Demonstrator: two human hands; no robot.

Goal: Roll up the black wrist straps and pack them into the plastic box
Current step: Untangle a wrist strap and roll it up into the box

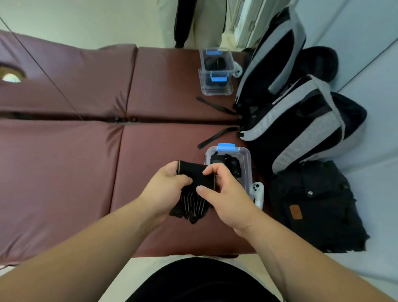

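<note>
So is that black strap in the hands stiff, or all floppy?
Probably floppy: the black strap sags in bunched folds below the left hand and right hand. Likely light too, since both hold it up with just a pinch.

- One wide-angle camera sits on my head, facing forward and steeply down over the near edge of the bench.
- My left hand and right hand sit close below it, mid-frame.

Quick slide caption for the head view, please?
Left hand and right hand grip a black strap above the maroon table, beside the plastic box with black items inside.
</note>
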